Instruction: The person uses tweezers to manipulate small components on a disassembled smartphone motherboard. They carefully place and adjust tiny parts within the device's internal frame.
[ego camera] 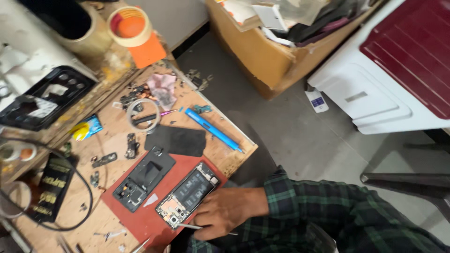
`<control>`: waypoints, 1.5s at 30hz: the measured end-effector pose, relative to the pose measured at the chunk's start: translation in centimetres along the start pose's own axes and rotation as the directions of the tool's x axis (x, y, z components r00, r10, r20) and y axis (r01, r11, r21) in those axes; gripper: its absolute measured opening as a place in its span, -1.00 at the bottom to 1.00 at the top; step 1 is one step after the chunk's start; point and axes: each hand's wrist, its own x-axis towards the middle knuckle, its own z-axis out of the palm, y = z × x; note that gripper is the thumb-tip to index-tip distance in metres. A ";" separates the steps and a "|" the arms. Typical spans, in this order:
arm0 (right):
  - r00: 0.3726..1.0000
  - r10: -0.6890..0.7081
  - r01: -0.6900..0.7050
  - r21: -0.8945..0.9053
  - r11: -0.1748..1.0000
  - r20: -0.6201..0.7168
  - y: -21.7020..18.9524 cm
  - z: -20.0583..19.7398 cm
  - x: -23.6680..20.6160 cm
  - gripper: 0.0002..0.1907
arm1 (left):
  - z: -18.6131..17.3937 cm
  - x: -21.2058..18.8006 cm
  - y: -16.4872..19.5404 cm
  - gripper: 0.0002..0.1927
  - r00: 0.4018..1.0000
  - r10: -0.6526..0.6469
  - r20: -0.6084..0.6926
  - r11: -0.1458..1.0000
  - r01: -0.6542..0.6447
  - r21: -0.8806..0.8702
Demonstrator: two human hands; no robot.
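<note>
Cluttered wooden workbench point(225, 154) beside a grey floor, a red mat point(140, 218) at its near edge. On the mat lies an opened phone point(187, 194), thin, light and fragile, best held by its frame edges. Only one hand point(225, 213) shows, which one is unclear; it touches the phone's corner, fingers pinching thin metal tweezers point(201, 228).

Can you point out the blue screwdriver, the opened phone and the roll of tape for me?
Blue screwdriver point(213, 130): head view, middle of its handle.
Opened phone point(188, 194): head view, on its exposed dark battery.
Roll of tape point(130, 26): head view, on the roll's orange inside.
</note>
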 end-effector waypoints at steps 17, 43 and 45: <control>0.992 -0.072 0.070 0.020 0.997 0.103 0.9 -1.0 1.8 -0.79 | -4.2 -1.1 6.2 -0.86 0.996 0.087 0.015 0.991 -0.085 -0.105; 0.941 0.213 -0.310 0.416 0.855 0.263 -3.9 7.5 9.8 -0.62 | -7.6 -8.9 4.5 -0.82 0.969 0.203 -0.143 0.853 -0.246 -0.459; 0.902 0.084 -0.317 0.517 0.795 0.424 -5.4 8.2 10.8 -0.49 | -7.4 -9.1 5.2 -0.83 0.965 0.258 -0.052 0.838 -0.251 -0.486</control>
